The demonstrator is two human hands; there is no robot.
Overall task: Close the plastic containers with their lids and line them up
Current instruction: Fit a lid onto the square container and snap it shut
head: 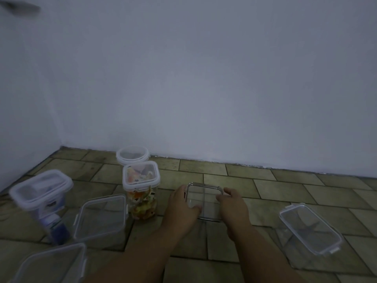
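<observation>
Hands frame a clear square container (204,201) on the tiled floor (285,180), just below the middle of the view. The left hand (180,209) sits at its nine o'clock side, thumb lying across the near rim; the right hand (232,207) sits at its three o'clock side, fingers curled over that edge. Both grips look partly closed around the container's walls, though the blur leaves it unclear how firmly they press.

Whether a lid is already on it is hard to tell; the darker rim suggests one may be. If so, the step is best done by pressing evenly on opposite edges until every side seats, then snapping the clips. If it is being moved, slide it level toward the row.

At ten o'clock stand a tall jar with colourful contents (141,193) and a round tub (132,155) behind it, both lidded. Farther out at nine o'clock are a lidded tall box (40,193) and a clear flat box (102,216). A long clear box (310,229) lies well apart at four o'clock.
</observation>
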